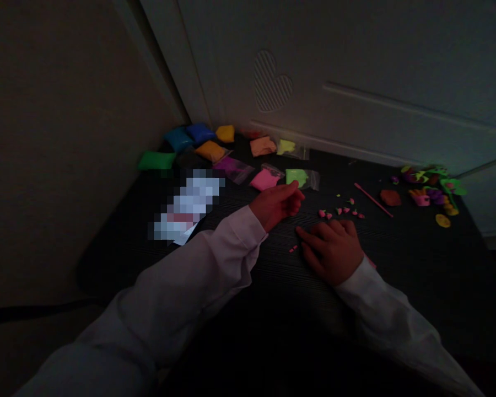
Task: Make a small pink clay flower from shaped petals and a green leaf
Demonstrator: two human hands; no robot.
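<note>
My left hand [276,206] hovers just above the dark table, its fingers loosely bent and apart, with nothing visible in them. Close behind it lie a pink clay packet [265,179] and a light green clay packet [296,177]. My right hand [333,249] rests palm down, fingers spread and the index fingertip on the tabletop. Left of that hand are tiny pink clay bits [293,249]. Just beyond its knuckles sit several small pink clay buds with green tops [346,210]. Part of a pink object [370,260] shows beside the right wrist; the rest is hidden.
Several coloured clay packets [200,133] line the back left. A pixelated bright phone-like thing [190,204] lies at left. To the right are a pink stick tool [373,199], a reddish-brown lump [391,197] and colourful clay figures [432,190]. A white panel [355,121] with a heart relief stands behind.
</note>
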